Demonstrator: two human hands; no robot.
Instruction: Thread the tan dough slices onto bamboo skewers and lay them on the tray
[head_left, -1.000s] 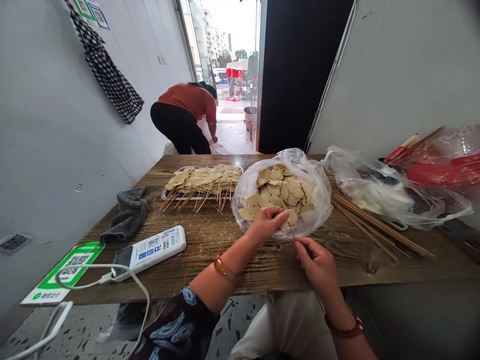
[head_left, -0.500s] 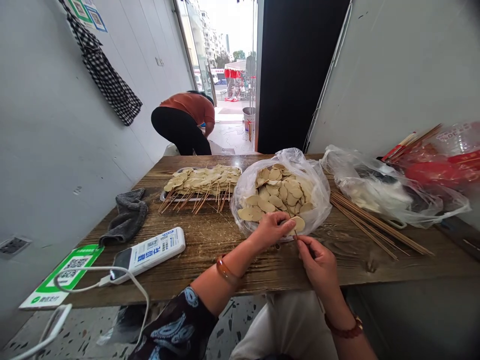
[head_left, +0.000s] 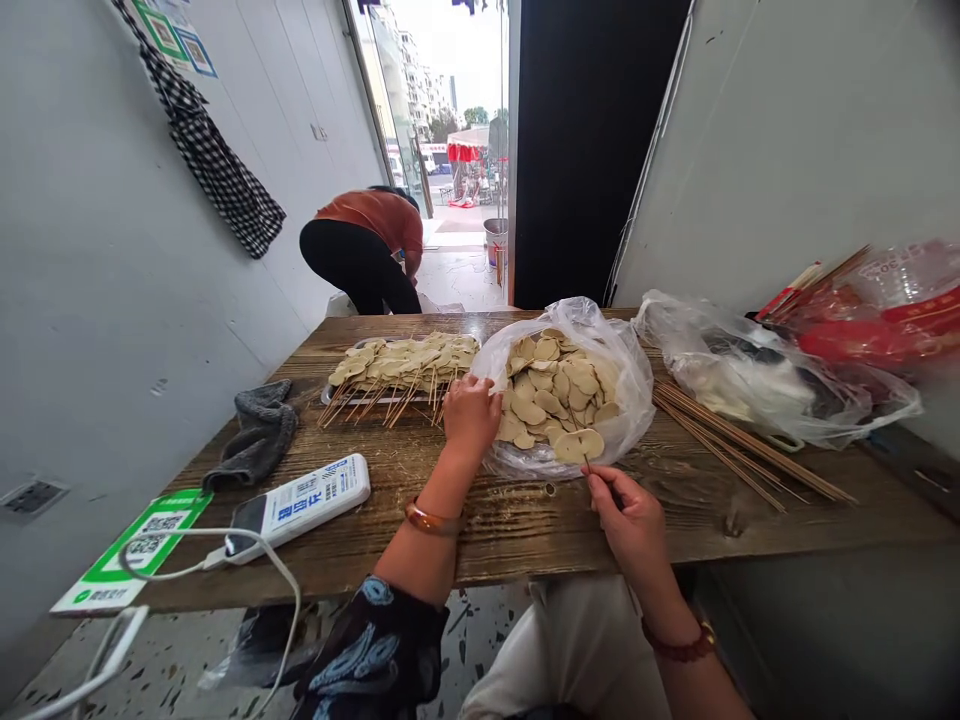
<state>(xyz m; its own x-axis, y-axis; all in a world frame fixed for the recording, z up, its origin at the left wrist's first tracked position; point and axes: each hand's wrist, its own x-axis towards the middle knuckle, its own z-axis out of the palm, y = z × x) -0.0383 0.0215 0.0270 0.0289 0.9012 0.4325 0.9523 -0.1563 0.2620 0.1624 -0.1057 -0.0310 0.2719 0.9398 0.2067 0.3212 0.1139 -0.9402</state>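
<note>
My right hand pinches a thin bamboo skewer just above the table's front part. Pale, flat round slices sit on the skewer's far end, at the bag's near rim. A clear plastic bag stands spread wide, full of loose slices of the same kind. My left hand is at the bag's left edge, its fingers apart and its palm facing down; it partly covers the edge of a metal tray. Finished skewers of slices lie heaped on that tray, their sticks pointing toward me.
Bare bamboo skewers lie right of the bag, beside another plastic bag. At the left are a grey cloth, a white power bank with cable, and a QR-code card. A person bends over beyond the table.
My left hand has let go of the slice at the skewer and moved left to the bag's edge. My right hand still holds the skewer, almost in place.
</note>
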